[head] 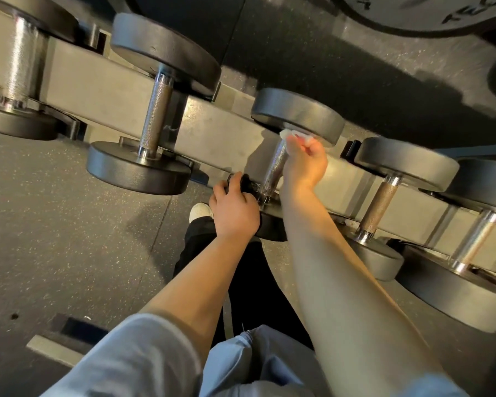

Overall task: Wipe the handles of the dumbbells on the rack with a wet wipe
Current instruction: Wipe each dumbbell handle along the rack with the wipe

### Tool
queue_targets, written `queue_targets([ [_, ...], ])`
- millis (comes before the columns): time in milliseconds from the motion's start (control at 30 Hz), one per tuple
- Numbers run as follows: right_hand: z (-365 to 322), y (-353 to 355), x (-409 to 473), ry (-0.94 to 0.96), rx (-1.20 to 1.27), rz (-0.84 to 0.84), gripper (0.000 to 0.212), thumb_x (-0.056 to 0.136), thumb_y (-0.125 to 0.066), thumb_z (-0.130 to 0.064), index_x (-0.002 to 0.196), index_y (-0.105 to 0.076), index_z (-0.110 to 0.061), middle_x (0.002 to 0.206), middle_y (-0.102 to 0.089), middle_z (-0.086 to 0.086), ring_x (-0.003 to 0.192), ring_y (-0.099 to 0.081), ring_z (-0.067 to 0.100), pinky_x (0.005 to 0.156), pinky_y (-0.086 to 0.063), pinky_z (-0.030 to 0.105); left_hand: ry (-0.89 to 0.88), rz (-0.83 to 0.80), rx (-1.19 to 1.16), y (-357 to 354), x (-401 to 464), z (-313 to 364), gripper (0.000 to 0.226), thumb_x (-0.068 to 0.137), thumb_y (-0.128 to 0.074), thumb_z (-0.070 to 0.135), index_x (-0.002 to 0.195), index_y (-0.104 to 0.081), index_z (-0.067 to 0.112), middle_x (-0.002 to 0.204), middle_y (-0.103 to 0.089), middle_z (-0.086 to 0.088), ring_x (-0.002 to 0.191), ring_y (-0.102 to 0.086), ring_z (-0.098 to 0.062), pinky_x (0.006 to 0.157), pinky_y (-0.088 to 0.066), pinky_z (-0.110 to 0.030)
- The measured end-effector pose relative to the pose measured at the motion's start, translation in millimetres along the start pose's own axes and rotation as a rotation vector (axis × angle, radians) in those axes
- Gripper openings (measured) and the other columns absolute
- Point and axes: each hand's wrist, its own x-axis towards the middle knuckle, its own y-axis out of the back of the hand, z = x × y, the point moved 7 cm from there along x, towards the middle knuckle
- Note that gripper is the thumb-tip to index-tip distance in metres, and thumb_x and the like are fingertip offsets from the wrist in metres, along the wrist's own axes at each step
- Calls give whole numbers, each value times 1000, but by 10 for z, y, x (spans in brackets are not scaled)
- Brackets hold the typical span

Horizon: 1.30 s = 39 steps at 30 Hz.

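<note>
The right hand pinches a crumpled white wet wipe at the top of the middle dumbbell's knurled steel handle, near centre frame. The left hand grips its matte black lower head at 7 o'clock. Likely mid-task: whether the neighbouring handles at 10 and 4 o'clock are wiped cannot be told.

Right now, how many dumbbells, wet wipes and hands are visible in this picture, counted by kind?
Black round-headed dumbbells with metal handles: 5
White wet wipe: 1
Bare hands: 2, left hand and right hand
Total: 8
</note>
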Motion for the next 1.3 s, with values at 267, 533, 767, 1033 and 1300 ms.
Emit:
queue_targets([
  [267, 181, -86, 90, -224, 7, 16, 27, 77, -75, -22, 92, -53, -17, 92, -59, -1, 90, -57, 19, 86, -46, 34, -4, 1, 4, -12, 18, -24, 49, 99, -37, 14, 147, -34, 22, 147, -29, -13, 132, -28, -36, 113, -22, -43],
  [533, 8, -224, 97, -136, -444, 53, 38, 88, -61, -33, 119, -55, -12, 95, -59, 0, 78, -52, 15, 59, -41, 25, -17, -28, 13, -8, 17, -11, 49, 99, -38, 14, 147, -32, 17, 145, -29, -14, 132, -28, -36, 114, -19, -41],
  [767, 3, -296, 70, -180, -367, 6, 58, 83, -71, -29, 132, -48, -9, 114, -59, 3, 102, -58, 20, 78, -44, 25, -34, -49, 27, 19, 8, -1, 49, 99, -39, 15, 147, -31, 17, 146, -28, -15, 133, -27, -35, 115, -18, -41],
  [1033, 147, 78, 159, -68, -224, 20, 22, 86, -66, -14, 107, -64, -14, 101, -66, 2, 98, -62, 18, 90, -49, 28, 14, -50, -1, -2, 20, -9, 49, 99, -37, 16, 148, -31, 23, 148, -27, -12, 135, -26, -35, 114, -25, -46],
  [1300, 139, -225, 171, -92, -397, 61, 46, 83, -69, -36, 121, -55, -14, 115, -63, 4, 106, -60, 22, 81, -43, 27, 28, -35, -16, -6, 11, -19, 49, 99, -37, 16, 147, -33, 23, 148, -28, -10, 135, -26, -34, 112, -28, -46],
])
